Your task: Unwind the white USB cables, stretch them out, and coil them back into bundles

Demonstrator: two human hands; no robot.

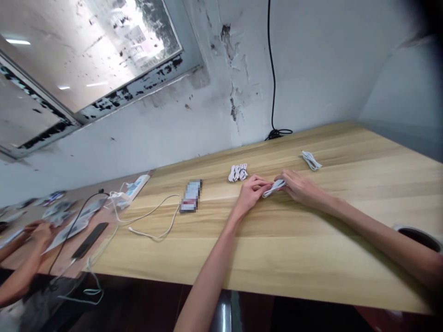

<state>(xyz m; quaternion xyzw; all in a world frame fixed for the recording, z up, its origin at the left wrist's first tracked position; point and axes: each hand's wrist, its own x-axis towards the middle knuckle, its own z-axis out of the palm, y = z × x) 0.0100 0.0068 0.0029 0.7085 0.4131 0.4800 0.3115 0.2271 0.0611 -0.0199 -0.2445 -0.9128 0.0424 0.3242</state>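
Observation:
A white cable (274,188), folded into a narrow bundle, lies between my two hands just above the wooden table (294,249). My left hand (252,192) pinches its left side between thumb and fingers. On the other end, my right hand (293,185) has its fingers closed round the bundle. Several coiled white cables (238,172) sit close together beyond my left hand. Another white cable bundle (311,160) rests apart, beyond my right hand. Fingers partly hide the held cable, so its ends cannot be made out.
To the left lie a phone (191,196) with a white charging cable (152,236) and a white power strip (138,186). A dark cup (418,237) stands near my right forearm. Another person's hands (43,232) are at the far left, near a black phone (90,240). A black cord (273,83) hangs down the wall.

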